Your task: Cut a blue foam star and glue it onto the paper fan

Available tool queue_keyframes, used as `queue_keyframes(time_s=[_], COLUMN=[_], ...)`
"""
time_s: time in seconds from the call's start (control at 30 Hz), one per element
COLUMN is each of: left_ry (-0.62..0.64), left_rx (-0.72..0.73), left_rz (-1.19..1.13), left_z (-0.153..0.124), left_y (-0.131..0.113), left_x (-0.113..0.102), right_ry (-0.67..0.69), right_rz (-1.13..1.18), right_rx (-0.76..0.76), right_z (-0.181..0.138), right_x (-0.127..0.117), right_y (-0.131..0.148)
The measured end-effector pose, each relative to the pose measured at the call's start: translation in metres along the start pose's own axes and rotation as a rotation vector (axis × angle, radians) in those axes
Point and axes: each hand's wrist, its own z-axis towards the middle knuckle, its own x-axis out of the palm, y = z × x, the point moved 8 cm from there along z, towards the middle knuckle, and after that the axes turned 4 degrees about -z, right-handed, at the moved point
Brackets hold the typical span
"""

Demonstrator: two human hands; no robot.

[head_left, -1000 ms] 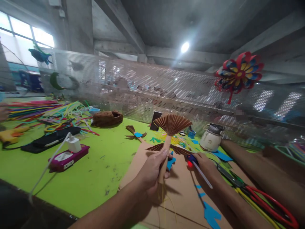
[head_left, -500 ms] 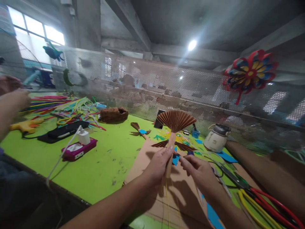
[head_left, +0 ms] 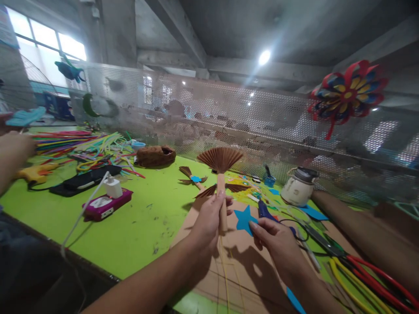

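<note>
My left hand [head_left: 209, 220] is closed around the pale tube of a paper figure [head_left: 222, 187], held upright. A brown pleated fan tops the tube, smaller pleated wings stick out at its sides, and thin yellow strings hang below it. Between thumb and fingers, my right hand [head_left: 276, 240] pinches a blue paper star [head_left: 245, 219] by one point. The star is apart from the tube, to its right. Behind them on the green table lies a similar figure [head_left: 195, 179] with a blue piece at its middle.
Scissors [head_left: 334, 248] with red handles and a blue glue gun [head_left: 266, 211] lie at right, near a white pot [head_left: 297, 189]. A purple power strip [head_left: 108, 205], yellow glue gun [head_left: 37, 173] and pipe cleaners [head_left: 72, 144] are at left. Another person's hand [head_left: 16, 148] shows far left.
My left hand has moved left with the paper figure. The blue star, earlier partly hidden behind the tube, now shows whole in my right hand, which has shifted slightly right and down.
</note>
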Motion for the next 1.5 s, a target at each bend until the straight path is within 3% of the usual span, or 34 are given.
queue_keyframes(time_s=[0.1,0.63,0.8,1.0,1.13,1.3,1.5], left_ry=[-0.054,0.201,0.175,0.103,0.154,0.244,0.261], left_rx=[0.031,-0.159,-0.144,-0.105,-0.077,-0.063,-0.03], left_rz=[0.017,0.123,0.13,0.132,0.156,0.218,0.237], left_z=[0.002,-0.012,-0.01,-0.001,-0.002,-0.006,-0.007], left_y=[-0.002,0.031,0.029,0.025,0.025,0.026,0.022], left_x=[-0.005,0.022,0.019,0.009,0.016,0.023,0.024], right_ry=[0.032,-0.152,-0.099,0.166,0.178,0.24,0.193], right_rz=[-0.043,-0.207,-0.279,-0.448,-0.454,-0.282,-0.16], right_rx=[-0.048,-0.241,-0.234,-0.232,-0.171,-0.098,-0.079], right_z=[-0.003,0.005,0.01,0.006,0.007,0.008,0.006], right_x=[-0.002,-0.033,-0.037,-0.017,-0.01,0.002,-0.001], right_y=[0.008,0.03,0.025,0.035,0.033,0.02,0.019])
